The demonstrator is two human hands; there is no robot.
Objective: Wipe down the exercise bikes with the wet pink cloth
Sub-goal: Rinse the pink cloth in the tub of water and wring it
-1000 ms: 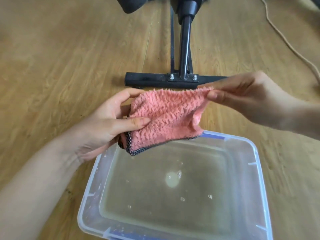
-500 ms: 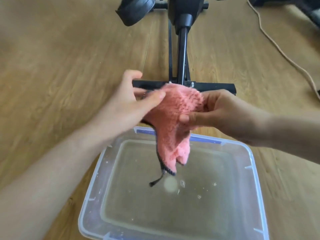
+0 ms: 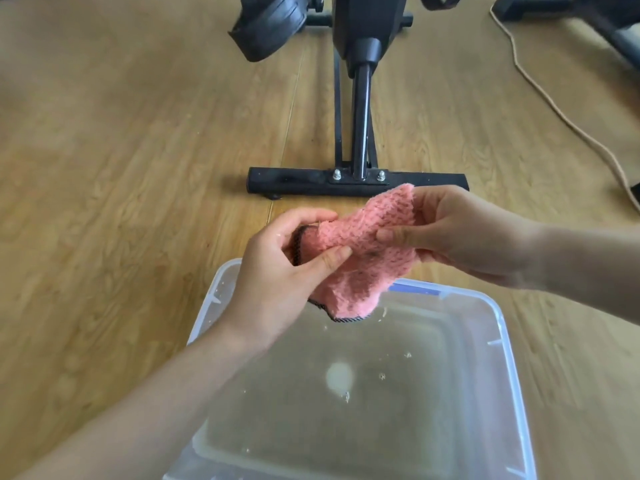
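Note:
The pink cloth (image 3: 363, 251) with a dark dotted edge is bunched between both my hands, above the far rim of a clear plastic tub. My left hand (image 3: 277, 271) pinches its left end between thumb and fingers. My right hand (image 3: 460, 233) grips its right end, thumb on top. A black exercise bike (image 3: 360, 98) stands just beyond, its floor crossbar (image 3: 294, 180) right behind the cloth. A pedal (image 3: 266, 26) shows at the upper left of the bike.
The clear tub (image 3: 509, 348) of cloudy water sits on the wooden floor below my hands. A beige cord (image 3: 540, 88) runs across the floor at right. Part of another black machine (image 3: 595, 15) shows at the top right.
The cloth was spread wide between my hands, then gathered and hanging. Now it is bunched into a roll held at both ends. The view has tilted up, showing more of the bike.

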